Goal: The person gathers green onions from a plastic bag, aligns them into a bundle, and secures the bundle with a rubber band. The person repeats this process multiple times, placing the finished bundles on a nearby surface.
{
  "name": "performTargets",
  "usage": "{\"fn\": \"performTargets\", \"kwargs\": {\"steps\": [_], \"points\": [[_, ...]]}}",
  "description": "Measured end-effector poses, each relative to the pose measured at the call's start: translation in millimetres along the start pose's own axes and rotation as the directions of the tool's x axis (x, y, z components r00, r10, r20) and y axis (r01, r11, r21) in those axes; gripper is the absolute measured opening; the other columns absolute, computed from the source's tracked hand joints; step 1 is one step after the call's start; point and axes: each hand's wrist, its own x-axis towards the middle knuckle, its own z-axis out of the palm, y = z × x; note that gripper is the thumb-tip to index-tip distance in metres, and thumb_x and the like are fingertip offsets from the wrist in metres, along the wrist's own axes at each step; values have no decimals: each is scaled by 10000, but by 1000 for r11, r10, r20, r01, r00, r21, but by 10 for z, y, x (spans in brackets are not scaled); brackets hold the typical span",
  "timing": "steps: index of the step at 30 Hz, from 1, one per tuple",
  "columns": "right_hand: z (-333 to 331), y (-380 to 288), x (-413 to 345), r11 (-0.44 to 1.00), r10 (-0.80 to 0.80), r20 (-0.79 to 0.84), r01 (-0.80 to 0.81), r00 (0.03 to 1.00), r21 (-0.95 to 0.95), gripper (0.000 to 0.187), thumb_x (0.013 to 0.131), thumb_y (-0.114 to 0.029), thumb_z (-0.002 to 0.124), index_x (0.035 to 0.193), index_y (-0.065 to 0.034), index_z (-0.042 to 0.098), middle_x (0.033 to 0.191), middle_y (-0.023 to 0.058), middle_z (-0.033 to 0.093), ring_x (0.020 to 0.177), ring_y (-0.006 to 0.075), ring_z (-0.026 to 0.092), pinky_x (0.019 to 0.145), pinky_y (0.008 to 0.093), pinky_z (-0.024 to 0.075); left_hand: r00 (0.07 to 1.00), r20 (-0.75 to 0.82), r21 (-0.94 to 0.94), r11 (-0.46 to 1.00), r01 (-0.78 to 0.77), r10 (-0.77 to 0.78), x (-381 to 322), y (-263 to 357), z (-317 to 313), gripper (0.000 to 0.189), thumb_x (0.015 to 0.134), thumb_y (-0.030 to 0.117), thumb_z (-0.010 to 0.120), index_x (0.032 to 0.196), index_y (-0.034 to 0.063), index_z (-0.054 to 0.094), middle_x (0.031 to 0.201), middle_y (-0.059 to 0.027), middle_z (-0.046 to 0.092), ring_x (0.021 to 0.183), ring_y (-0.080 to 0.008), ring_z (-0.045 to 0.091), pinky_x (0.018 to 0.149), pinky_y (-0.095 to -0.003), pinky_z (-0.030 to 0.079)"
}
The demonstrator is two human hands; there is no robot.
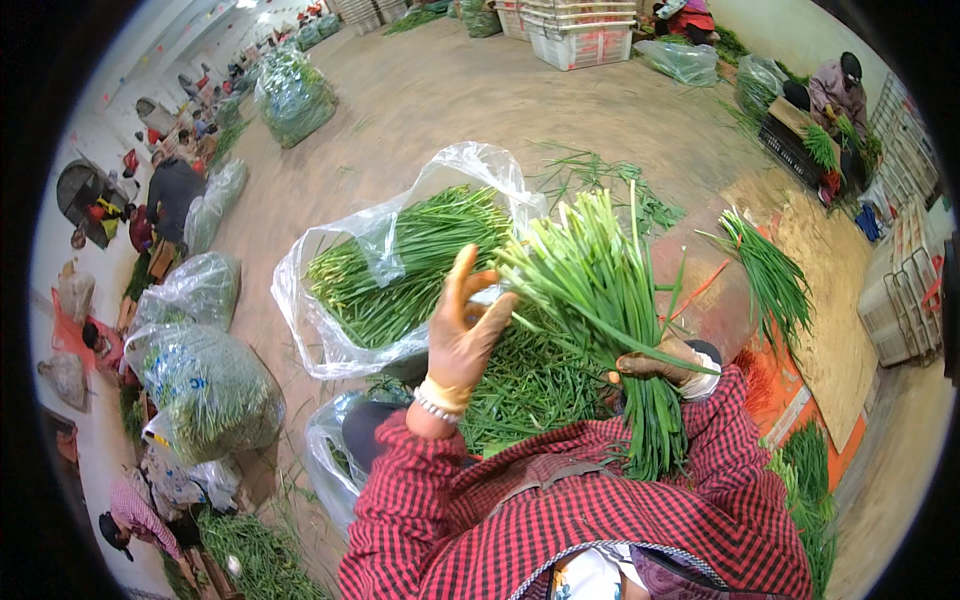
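Note:
My right hand (664, 364) grips a thick bunch of garlic chives (607, 277) around its lower part. Pale stem ends fan out up and to the left, while green leaf tips hang below the fist. At the stem ends, my left hand (469, 322) has its fingers spread and holds nothing; whether it touches a stem is unclear. Both hands seem to wear thin gloves, and a beaded bracelet (437, 405) circles the left wrist. Behind the left hand, a clear plastic bag (300, 330) lies open around stacked chives (420, 255). Loose green leaves (540, 382) are heaped beneath my hands.
A tied chive bunch (772, 274) rests on a wooden board (832, 300) at right, near red ties (750, 382). Stacked crates (900, 292) stand beyond. Filled plastic bags (217, 390) line the left side. Co-workers sit around, one person (836, 94) at upper right.

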Motion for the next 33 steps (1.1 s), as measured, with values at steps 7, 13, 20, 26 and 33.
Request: {"fn": "performTargets", "kwargs": {"steps": [7, 13, 20, 26, 33], "points": [[65, 65, -24, 979, -64, 41, 70, 997, -194, 465, 840, -20, 733, 1281, -33, 583, 1073, 53, 673, 813, 142, 669, 748, 282, 538, 991, -133, -6, 1000, 21, -22, 284, -201, -478, 202, 1028, 182, 547, 1117, 73, 692, 671, 15, 623, 528, -47, 537, 466, -195, 416], [80, 56, -97, 993, 69, -15, -68, 997, 98, 575, 822, -42, 761, 1346, -37, 525, 1107, 70, 664, 793, 133, 659, 720, 281, 537, 903, -36, -128, 898, 421, -429, -81, -765, -720, 877, 845, 381, 776, 1529, 114, 295, 1429, -150, 481, 1248, -241, 526, 994, -403, 464], [110, 331, -18, 999, -30, 24, 31, 999, -39, 471, 846, -89, 767, 1269, -33, 568, 1059, 45, 646, 912, 144, 614, 800, 324, 503, 891, 339, -560, 696, 449, -303, -529, -977, -152, 980, 836, 80, 730, 1591, 122, 108, 1531, -124, 350, 1315, -291, 481, 1055, -407, 426], [-18, 694, -21, 992, -123, 119, 122, 985, 10, 407, 853, -169, 778, 1199, -26, 617, 905, 10, 638, 824, 109, 555, 765, 300, 463, 998, 17, -246, 967, 68, -66, -294, -844, -118, 938, 864, -19, 687, 1593, 157, 124, 1400, -118, 458, 965, -172, 629, 810, -307, 564], [-47, 666, -23, 996, -63, 114, 55, 992, 66, 451, 850, -128, 774, 1248, -28, 589, 908, 9, 626, 839, 115, 590, 773, 288, 489, 870, 8, -547, 726, 417, -494, -107, -960, -577, 354, 1038, 303, 520, 1258, 36, 592, 749, 24, 577, 557, -63, 464, 522, -179, 381]]}}
